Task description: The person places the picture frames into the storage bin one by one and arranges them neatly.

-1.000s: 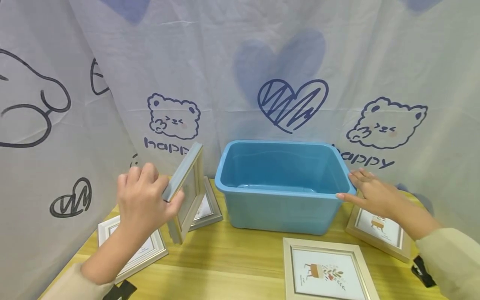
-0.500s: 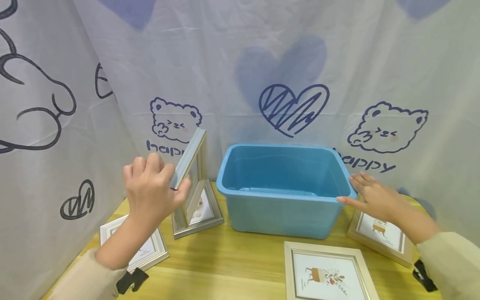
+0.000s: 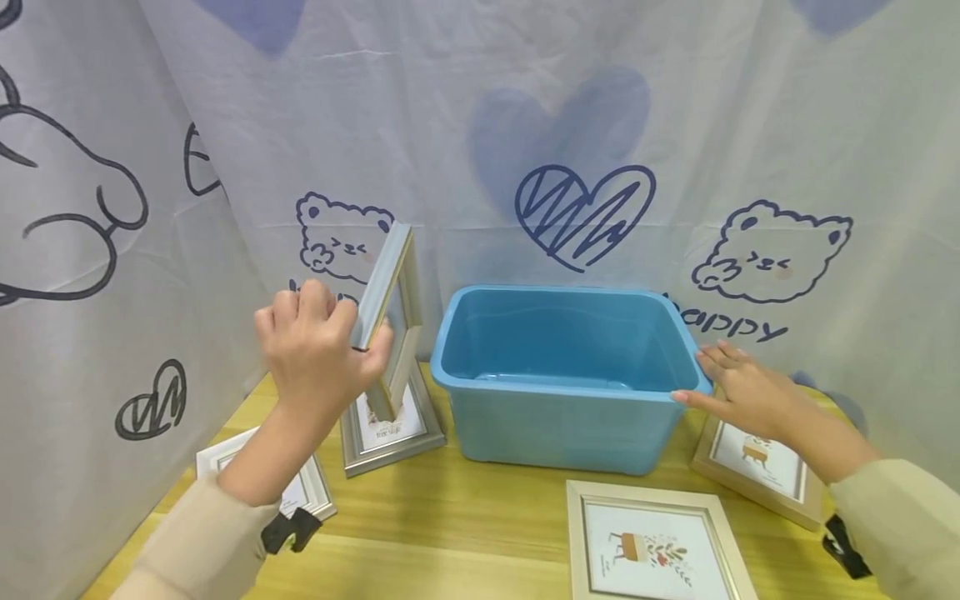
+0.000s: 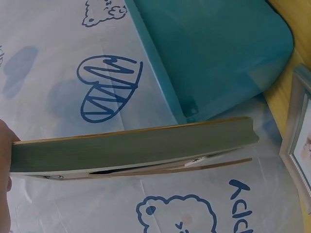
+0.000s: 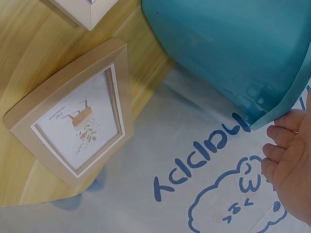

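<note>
My left hand (image 3: 318,346) grips a light-coloured picture frame (image 3: 382,279) by its edge, thumb on one side and curled fingers on the other. Held up on edge left of the blue plastic bin (image 3: 555,429), the frame is apart from the bin. In the left wrist view, the frame's long side (image 4: 136,145) crosses below the bin's rim (image 4: 154,63), and its back stand juts out slightly. My right hand (image 3: 750,390) rests on the bin's right rim with straight fingers, the thumb reaching over the front corner. The right wrist view shows its fingertips touching the bin's edge.
On the wooden table, a silver picture frame (image 3: 432,429) lies below the raised one. A white frame (image 3: 321,492) lies partly behind my left forearm. A cream frame (image 3: 576,533) lies in front, and a beige frame (image 3: 810,492) under my right forearm. A patterned curtain (image 3: 585,108) hangs behind.
My left hand has raised the picture frame upward and slightly right, uncovering more of the silver frame beneath. The right hand has stayed on the bin's rim.
</note>
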`<act>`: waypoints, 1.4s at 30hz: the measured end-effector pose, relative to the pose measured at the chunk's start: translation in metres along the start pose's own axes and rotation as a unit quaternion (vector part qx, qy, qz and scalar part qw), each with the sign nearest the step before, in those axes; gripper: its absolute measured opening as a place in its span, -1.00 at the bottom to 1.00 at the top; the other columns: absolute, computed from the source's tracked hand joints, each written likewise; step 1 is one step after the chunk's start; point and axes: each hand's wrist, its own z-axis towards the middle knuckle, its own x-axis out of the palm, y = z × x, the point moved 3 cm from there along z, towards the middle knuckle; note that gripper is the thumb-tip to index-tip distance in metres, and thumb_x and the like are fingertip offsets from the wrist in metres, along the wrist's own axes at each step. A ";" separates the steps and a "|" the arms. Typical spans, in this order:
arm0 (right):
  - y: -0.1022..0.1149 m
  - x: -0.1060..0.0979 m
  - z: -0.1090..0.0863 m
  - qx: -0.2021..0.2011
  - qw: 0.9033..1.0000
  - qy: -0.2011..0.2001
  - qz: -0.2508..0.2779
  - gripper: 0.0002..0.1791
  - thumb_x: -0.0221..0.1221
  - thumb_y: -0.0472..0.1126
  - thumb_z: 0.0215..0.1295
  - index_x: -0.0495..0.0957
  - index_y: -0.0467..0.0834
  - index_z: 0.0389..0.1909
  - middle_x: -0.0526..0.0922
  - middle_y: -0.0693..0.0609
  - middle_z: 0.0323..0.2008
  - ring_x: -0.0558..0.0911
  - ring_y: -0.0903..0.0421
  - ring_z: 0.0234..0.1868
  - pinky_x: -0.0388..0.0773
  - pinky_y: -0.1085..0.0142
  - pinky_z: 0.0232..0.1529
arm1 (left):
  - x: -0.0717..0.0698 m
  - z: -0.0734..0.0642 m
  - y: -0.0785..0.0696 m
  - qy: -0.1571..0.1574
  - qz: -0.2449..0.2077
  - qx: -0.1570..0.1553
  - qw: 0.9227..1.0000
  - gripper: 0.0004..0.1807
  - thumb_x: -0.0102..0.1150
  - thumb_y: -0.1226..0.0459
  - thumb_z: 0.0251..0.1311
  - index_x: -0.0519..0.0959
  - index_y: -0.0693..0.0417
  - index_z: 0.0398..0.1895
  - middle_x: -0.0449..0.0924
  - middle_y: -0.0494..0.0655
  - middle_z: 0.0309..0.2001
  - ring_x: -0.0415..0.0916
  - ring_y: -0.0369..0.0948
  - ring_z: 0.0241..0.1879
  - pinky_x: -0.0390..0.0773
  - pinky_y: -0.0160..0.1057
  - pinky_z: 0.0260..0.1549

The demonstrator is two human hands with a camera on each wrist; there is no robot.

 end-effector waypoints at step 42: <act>0.000 0.001 0.001 0.000 1.000 0.004 -0.007 -0.05 -0.06 0.33 0.24 0.20 -0.46 0.26 0.16 -0.46 0.28 0.12 -0.47 0.29 0.19 -0.38 0.09 | 0.029 0.041 -0.033 -0.082 -0.031 -0.015 0.996 -0.63 -0.02 0.10 -0.10 0.27 0.20 -0.81 0.36 0.09 -0.55 0.23 0.05 -0.49 0.21 -0.01 -0.48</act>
